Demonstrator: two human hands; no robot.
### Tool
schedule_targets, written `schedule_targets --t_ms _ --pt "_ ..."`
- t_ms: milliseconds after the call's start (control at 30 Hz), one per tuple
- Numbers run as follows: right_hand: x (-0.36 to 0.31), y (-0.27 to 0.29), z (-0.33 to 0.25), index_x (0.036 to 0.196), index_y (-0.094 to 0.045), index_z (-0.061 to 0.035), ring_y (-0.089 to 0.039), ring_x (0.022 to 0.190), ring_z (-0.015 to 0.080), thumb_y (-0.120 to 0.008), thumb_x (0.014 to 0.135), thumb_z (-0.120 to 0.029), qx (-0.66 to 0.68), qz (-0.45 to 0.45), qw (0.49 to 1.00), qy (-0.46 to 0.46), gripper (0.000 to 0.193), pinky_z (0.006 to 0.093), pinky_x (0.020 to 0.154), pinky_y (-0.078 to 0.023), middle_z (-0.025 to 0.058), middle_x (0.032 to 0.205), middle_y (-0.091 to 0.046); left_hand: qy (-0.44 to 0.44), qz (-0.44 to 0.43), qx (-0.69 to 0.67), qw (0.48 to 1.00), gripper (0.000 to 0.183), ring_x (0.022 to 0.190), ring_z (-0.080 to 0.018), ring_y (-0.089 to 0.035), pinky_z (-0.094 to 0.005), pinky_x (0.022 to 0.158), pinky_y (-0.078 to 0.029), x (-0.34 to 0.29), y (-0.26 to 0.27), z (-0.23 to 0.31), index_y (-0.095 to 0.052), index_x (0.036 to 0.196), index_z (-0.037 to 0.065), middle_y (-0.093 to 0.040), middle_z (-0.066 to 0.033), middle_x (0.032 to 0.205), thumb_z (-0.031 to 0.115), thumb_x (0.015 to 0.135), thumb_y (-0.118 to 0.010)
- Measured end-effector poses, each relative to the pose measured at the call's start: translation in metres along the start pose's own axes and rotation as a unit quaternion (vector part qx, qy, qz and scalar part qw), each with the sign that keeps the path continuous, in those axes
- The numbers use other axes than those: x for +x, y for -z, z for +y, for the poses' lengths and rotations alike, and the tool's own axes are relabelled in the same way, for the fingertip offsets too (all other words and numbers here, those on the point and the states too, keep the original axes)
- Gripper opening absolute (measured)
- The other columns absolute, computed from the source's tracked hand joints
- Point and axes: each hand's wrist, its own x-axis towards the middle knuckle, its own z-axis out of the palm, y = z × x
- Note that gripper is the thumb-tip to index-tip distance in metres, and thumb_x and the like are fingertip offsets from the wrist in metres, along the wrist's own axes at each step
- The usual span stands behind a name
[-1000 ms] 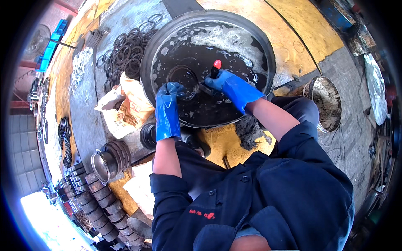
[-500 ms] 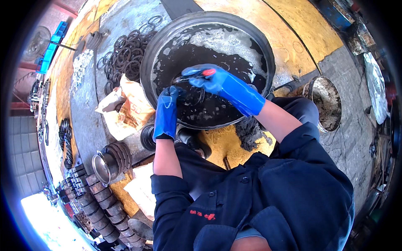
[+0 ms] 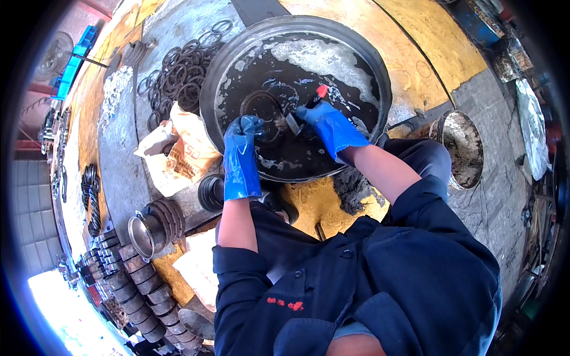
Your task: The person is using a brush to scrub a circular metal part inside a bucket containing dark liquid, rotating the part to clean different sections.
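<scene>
In the round basin [image 3: 295,25], above its dark, foam-streaked liquid [image 3: 303,151], your gloved left hand [image 3: 243,132] has its grip closed on the edge of a dark ring [image 3: 259,93] in the basin's left half. Your gloved right hand [image 3: 314,116] has its grip wrapped around a red-tipped tool [image 3: 322,91], its blocky end near the basin's middle, just beside the ring; whether they touch, I cannot tell. Left of the basin lie heaped rings [image 3: 178,74] and a crumpled bag [image 3: 181,157]; right of it sits a stained bucket [image 3: 466,145].
</scene>
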Motion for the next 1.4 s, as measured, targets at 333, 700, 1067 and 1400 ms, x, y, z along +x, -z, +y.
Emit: schedule_targets --t_ms 333,700,1067,1400 --pt "-0.019 0.01 0.026 0.109 -0.069 -0.0054 -0.068 0.087 0.0199 -0.061 0.091 -0.029 0.046 -0.07 0.996 0.022 0.031 0.0338 0.08 -0.052 0.0111 0.093 -0.073 -0.043 0.009 0.117 0.992 0.019 0.078 -0.0151 -0.065 -0.0287 0.071 -0.053 0.014 -0.008 -0.012 -0.066 0.098 0.0 -0.07 -0.0086 0.089 0.019 0.094 -0.062" --pt "0.022 -0.009 0.006 0.117 -0.07 -0.017 -0.069 0.102 0.0307 -0.068 0.088 -0.032 -0.176 0.052 0.953 0.242 0.033 0.0373 0.09 -0.053 0.0109 0.112 -0.071 -0.114 -0.017 0.285 0.951 0.034 0.086 -0.0323 -0.068 -0.0401 0.076 -0.051 0.013 -0.01 -0.018 -0.067 0.106 0.001 -0.07 -0.0207 0.092 0.031 0.095 -0.059" --pt "-0.017 -0.015 0.02 0.116 -0.07 -0.0036 -0.064 0.093 0.0161 -0.057 0.095 -0.025 0.23 -0.219 0.936 0.151 0.033 0.0308 0.084 -0.048 0.0088 0.102 -0.072 -0.101 0.03 0.37 0.923 0.038 0.083 -0.0335 -0.068 -0.0411 0.076 -0.05 -0.003 -0.032 0.021 -0.069 0.105 0.002 -0.069 -0.0226 0.088 0.036 0.096 -0.057" --pt "-0.008 -0.037 0.004 0.112 -0.07 -0.0227 -0.067 0.1 0.0352 -0.064 0.089 -0.037 -0.258 0.09 0.934 0.23 0.028 0.0438 0.088 -0.053 0.0124 0.108 -0.071 -0.083 0.044 0.277 0.956 0.032 0.088 -0.0182 -0.067 -0.0325 0.081 -0.052 -0.003 -0.019 0.009 -0.071 0.101 0.0 -0.073 -0.0112 0.097 0.029 0.099 -0.057"
